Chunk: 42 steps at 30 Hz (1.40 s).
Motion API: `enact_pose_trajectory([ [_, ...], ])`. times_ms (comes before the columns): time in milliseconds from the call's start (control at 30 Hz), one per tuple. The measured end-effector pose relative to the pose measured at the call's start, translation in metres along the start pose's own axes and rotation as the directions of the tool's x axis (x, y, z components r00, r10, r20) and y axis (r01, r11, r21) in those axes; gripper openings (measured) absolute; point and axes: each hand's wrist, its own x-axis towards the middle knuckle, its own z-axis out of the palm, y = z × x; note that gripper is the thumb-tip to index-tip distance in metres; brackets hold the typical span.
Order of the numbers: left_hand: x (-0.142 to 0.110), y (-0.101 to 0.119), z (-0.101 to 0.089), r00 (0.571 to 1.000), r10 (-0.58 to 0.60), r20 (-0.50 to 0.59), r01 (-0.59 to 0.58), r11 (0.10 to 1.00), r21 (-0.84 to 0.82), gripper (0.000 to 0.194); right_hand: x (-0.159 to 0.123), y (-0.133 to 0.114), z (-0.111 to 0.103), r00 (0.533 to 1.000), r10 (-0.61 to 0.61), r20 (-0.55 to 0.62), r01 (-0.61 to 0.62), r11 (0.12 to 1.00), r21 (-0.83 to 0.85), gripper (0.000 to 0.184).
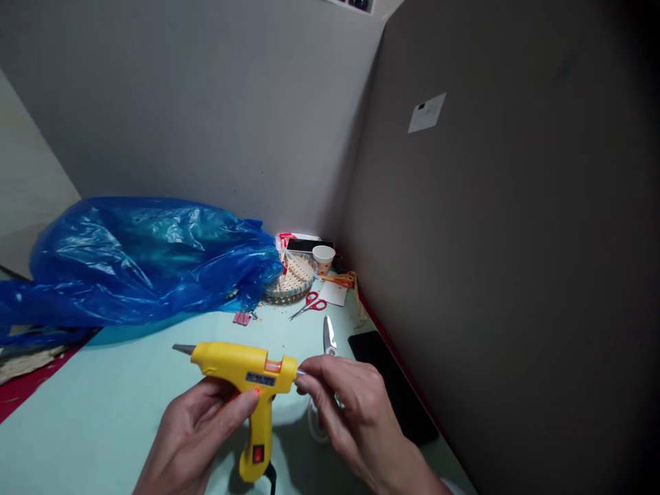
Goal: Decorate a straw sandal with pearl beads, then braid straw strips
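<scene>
A yellow hot glue gun (pixel 232 360) is held up over the pale green table, its grey nozzle pointing left and a small red light glowing on its side. My left hand (pixel 199 427) grips it below the barrel, thumb across its side. At the rear of the gun, my right hand (pixel 350 405) pinches a thin pale glue stick (pixel 301 372) whose front end is at the back opening; the rest is hidden by the fingers. Partly behind my right hand lie white-handled scissors (pixel 330 335).
A large blue plastic bag (pixel 149 254) fills the back left. A woven basket (pixel 291 278), paper cup (pixel 323 256), red-handled scissors (pixel 311 303) and pink clip (pixel 241 318) sit toward the back. A dark flat object (pixel 392 385) lies along the right partition.
</scene>
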Motion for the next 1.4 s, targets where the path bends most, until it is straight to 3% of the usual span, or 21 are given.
enact_pose_trajectory([
  [267, 0.008, -0.005, -0.010, 0.994, -0.045, 0.104, 0.046, 0.999, -0.006, 0.040, 0.003, -0.003, -0.004, 0.965, 0.226, 0.136, -0.249, 0.951, 0.185, 0.021],
  [333, 0.011, -0.006, -0.012, 0.992, -0.061, 0.110, 0.065, 0.997, -0.035, 0.040, 0.003, -0.001, -0.007, 0.942, 0.305, 0.143, -0.332, 0.911, 0.244, 0.019],
  [433, 0.011, -0.002, -0.013, 0.994, -0.037, 0.107, 0.046, 0.996, -0.077, 0.039, 0.006, 0.006, -0.013, 0.896, 0.424, 0.131, -0.442, 0.830, 0.340, 0.039],
  [500, 0.009, 0.002, -0.013, 0.995, 0.013, 0.096, -0.004, 0.996, -0.094, 0.038, 0.009, 0.011, -0.016, 0.866, 0.470, 0.173, -0.499, 0.780, 0.379, 0.037],
  [600, 0.007, 0.010, -0.010, 0.994, 0.090, 0.057, -0.083, 0.989, -0.120, 0.036, 0.011, 0.012, -0.014, 0.810, 0.459, 0.365, -0.583, 0.690, 0.428, 0.037],
  [700, 0.005, 0.015, -0.006, 0.987, 0.160, 0.005, -0.158, 0.976, -0.148, 0.034, 0.010, 0.003, -0.004, 0.724, 0.371, 0.582, -0.671, 0.573, 0.470, 0.034],
  [800, 0.005, 0.017, -0.003, 0.980, 0.193, -0.045, -0.198, 0.968, -0.152, 0.036, 0.005, -0.009, 0.011, 0.682, 0.277, 0.677, -0.710, 0.474, 0.521, 0.033],
  [1000, 0.008, 0.016, 0.000, 0.974, 0.198, -0.109, -0.212, 0.967, -0.138, 0.039, 0.002, -0.013, 0.027, 0.634, 0.194, 0.748, -0.763, 0.314, 0.565, 0.043],
  [1167, 0.010, 0.015, 0.004, 0.972, 0.187, -0.139, -0.204, 0.972, -0.117, 0.040, 0.002, -0.013, 0.029, 0.632, 0.231, 0.739, -0.766, 0.328, 0.553, 0.051],
  [1400, 0.009, 0.010, 0.003, 0.978, 0.164, -0.128, -0.175, 0.982, -0.073, 0.044, 0.003, -0.020, 0.034, 0.643, 0.304, 0.703, -0.761, 0.357, 0.542, 0.046],
])
